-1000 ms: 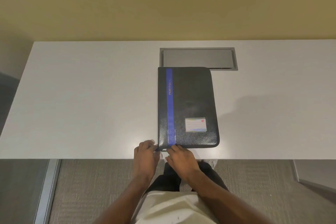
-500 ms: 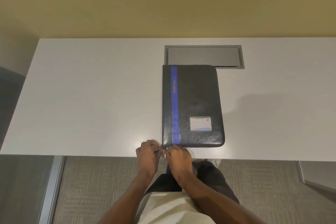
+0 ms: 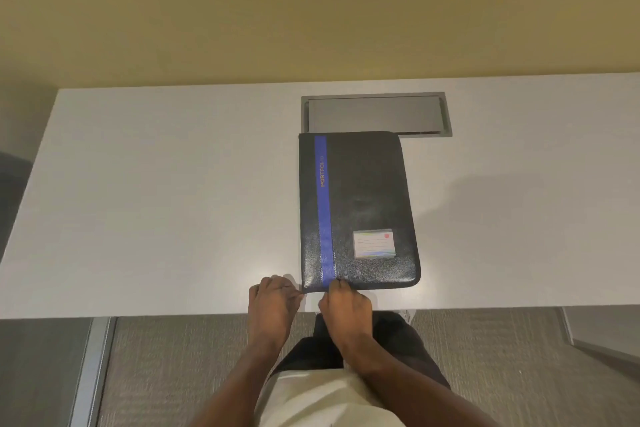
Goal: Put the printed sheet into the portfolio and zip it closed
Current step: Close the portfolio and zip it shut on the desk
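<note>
The black zip portfolio (image 3: 358, 211) lies closed and flat on the white desk (image 3: 156, 201), its long axis running directly away from the fingers, spine and blue stripe (image 3: 323, 211) on the left. The left hand (image 3: 273, 305) pinches at the near-left corner; the right hand (image 3: 346, 307) is curled just beside it on the near edge below the stripe (whether either holds the zip pull cannot be determined). The printed sheet is not visible, presumably inside. Any zip travel starts at this corner, nearest the left hand
</note>
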